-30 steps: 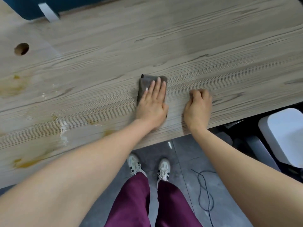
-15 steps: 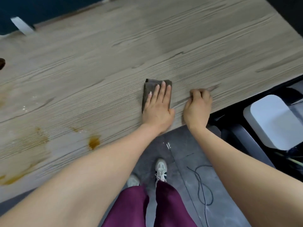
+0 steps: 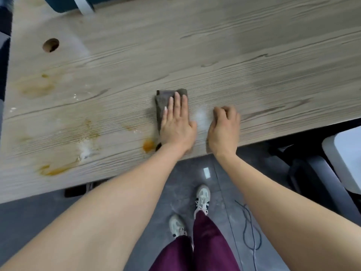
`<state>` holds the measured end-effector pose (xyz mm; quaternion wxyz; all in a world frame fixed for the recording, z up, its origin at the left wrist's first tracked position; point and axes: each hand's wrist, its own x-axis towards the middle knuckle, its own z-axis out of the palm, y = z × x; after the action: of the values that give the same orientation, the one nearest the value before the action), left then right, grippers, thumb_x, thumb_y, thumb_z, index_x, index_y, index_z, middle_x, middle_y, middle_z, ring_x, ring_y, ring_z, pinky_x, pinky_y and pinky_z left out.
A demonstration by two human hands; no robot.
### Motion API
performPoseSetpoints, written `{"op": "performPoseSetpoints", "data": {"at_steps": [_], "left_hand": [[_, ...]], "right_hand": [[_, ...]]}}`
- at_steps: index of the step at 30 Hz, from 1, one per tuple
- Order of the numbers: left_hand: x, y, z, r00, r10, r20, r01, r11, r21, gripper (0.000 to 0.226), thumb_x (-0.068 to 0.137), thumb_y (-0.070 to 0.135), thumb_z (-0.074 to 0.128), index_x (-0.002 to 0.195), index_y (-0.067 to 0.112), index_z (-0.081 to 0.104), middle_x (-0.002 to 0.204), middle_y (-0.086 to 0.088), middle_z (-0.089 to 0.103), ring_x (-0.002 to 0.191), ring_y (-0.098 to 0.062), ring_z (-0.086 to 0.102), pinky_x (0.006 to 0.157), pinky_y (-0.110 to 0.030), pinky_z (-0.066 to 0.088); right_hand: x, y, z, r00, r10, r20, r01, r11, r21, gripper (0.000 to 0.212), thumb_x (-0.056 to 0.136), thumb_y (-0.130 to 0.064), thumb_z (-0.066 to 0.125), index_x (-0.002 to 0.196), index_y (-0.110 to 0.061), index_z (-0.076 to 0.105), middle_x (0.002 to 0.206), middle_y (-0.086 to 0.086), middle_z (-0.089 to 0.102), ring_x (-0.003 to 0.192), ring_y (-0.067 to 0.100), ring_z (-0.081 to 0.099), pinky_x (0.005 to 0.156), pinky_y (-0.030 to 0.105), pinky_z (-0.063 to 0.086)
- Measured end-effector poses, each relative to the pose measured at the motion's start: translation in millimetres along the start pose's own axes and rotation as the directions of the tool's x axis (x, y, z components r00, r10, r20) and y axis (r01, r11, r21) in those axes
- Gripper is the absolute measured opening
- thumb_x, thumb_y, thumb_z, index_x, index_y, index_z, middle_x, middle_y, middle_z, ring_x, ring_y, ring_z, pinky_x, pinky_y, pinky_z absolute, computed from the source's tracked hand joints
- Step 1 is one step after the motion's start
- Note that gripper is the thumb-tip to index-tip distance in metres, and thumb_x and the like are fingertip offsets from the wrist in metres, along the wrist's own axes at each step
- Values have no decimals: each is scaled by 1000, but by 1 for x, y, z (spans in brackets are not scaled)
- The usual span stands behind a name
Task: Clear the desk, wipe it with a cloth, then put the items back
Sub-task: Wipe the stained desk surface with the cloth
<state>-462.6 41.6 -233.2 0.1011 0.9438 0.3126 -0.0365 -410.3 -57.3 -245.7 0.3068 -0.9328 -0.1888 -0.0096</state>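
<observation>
At the near edge of the worktop (image 3: 214, 55), the grey cloth (image 3: 162, 102) lies flat under my left hand (image 3: 176, 126), fingers straight and pressing it to the wood. My right hand (image 3: 224, 132) rests just beside it, fingers curled under and holding nothing. I judge the wiping step to be in hand: nothing stands on the surface in view, so the clearing looks done, and the putting back has not begun. Just left of the cloth sits an orange-brown spot (image 3: 147, 145), with broader brownish stains (image 3: 56, 170) and pale smears spread farther left. The next move, as I read it, calls for sweeping the cloth leftward over that spot with firm, even pressure. The worktop is pale wood-grain with a round cable hole (image 3: 50, 45) at its far left. Below, grey floor tiles, a loose dark cable (image 3: 252, 231) and a white-seated chair (image 3: 343, 159) at right.
</observation>
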Motion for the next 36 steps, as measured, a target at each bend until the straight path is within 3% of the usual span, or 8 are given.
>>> {"op": "performPoseSetpoints", "data": {"at_steps": [7,12,15,19,22,29,33,36], "left_hand": [[-38,-10,1,968,235,91,-233,972,-34,69,96,35,30,149,21,-13,157,3,-18,144,-12,-17,117,-32,-11],[-41,-97,-16,998,-13,68,11,1000,20,73,93,32,35,149,22,-11,157,3,-15,144,-12,-14,116,-30,-11],[-38,-87,-11,991,-134,10,133,991,19,74,93,31,36,150,17,-9,158,-2,-14,145,-17,-12,118,-34,-7],[-65,-22,1,986,142,83,-140,990,-30,70,95,30,30,148,16,-15,156,-3,-22,143,-17,-19,117,-33,-11],[-64,-52,-4,967,242,76,-243,970,5,71,95,34,31,148,21,-14,156,2,-19,144,-13,-16,117,-31,-10],[-50,-121,-12,976,-210,-52,212,977,38,74,94,34,36,149,15,-10,158,-4,-13,145,-18,-11,116,-33,-9],[-76,-59,4,1000,17,-10,-17,1000,-23,72,94,30,30,148,13,-14,156,-6,-19,144,-19,-17,115,-32,-12],[-69,-90,-3,982,186,40,-187,982,27,72,94,34,30,148,18,-14,157,0,-18,144,-14,-16,117,-31,-10]], "right_hand": [[-5,17,-10,996,48,-80,-52,997,-50,29,92,-1,42,115,-2,60,123,16,52,108,36,44,89,28,27],[-9,-11,0,997,-21,80,27,997,-77,38,88,3,43,124,-5,54,132,12,46,114,34,40,91,31,29],[-11,-14,7,996,-24,91,31,997,-75,38,90,0,43,126,-6,53,135,11,45,114,34,40,93,35,32],[-12,-12,10,997,-22,78,28,997,-78,38,94,-5,41,131,-4,50,137,13,44,119,35,39,100,34,28],[-14,-17,10,994,-15,108,28,993,-118,43,92,-3,42,134,-4,45,142,12,39,125,34,34,104,33,24],[-16,-24,10,988,37,149,-13,987,-161,57,84,5,39,140,-6,36,148,10,30,130,32,28,110,33,22],[-18,-25,11,990,27,142,-1,984,-177,57,84,4,39,140,-5,35,148,11,29,130,33,27,111,33,20],[-20,-27,10,988,20,153,12,979,-204,64,79,7,40,141,-4,32,148,11,28,130,34,27,109,31,16]]}}
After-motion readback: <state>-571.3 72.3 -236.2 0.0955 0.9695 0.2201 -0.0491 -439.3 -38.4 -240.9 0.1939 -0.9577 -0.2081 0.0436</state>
